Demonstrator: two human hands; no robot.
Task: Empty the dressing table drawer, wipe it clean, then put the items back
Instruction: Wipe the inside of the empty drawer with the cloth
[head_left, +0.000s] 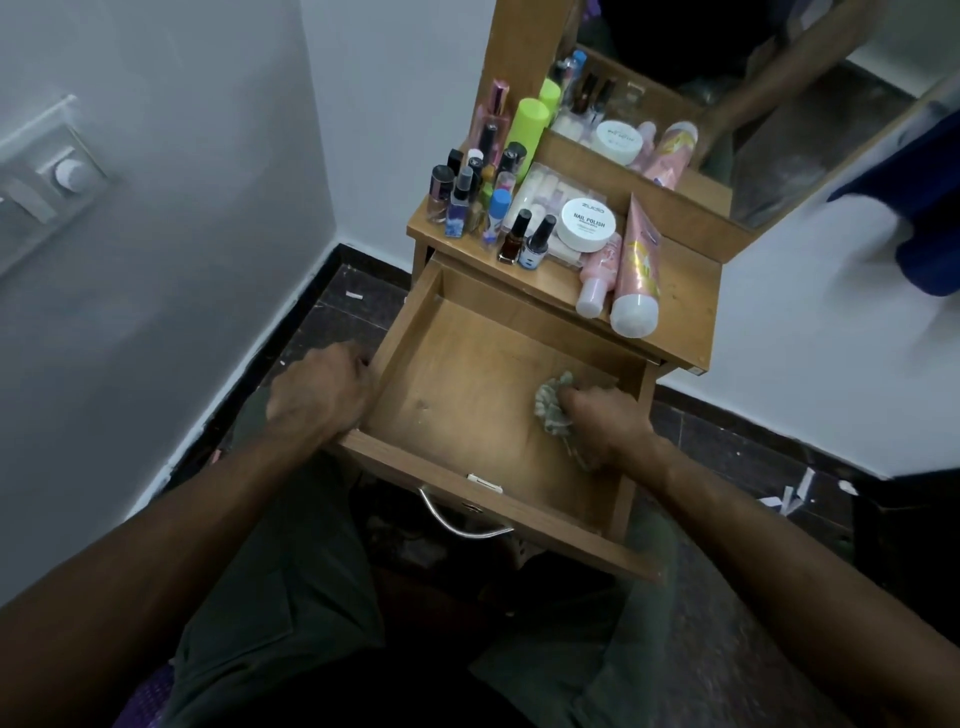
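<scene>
1. Wooden drawer, pulled fully out from a small dressing desk, shows a bare, lightly smudged bottom.
2. Left hand is curled closed over the drawer's left side wall, near the front corner.
3. Right hand is closed around a crumpled grey-green cloth, pressing it onto the drawer floor near the right wall.
4. Metal handle hangs on the drawer front, above the person's lap.
5. Cosmetics crowd the desk top: nail polish bottles, a white jar labelled "Nail Polish", two pink tubes lying on their sides, a lime-green bottle.
6. Mirror behind them reflects the items.
</scene>
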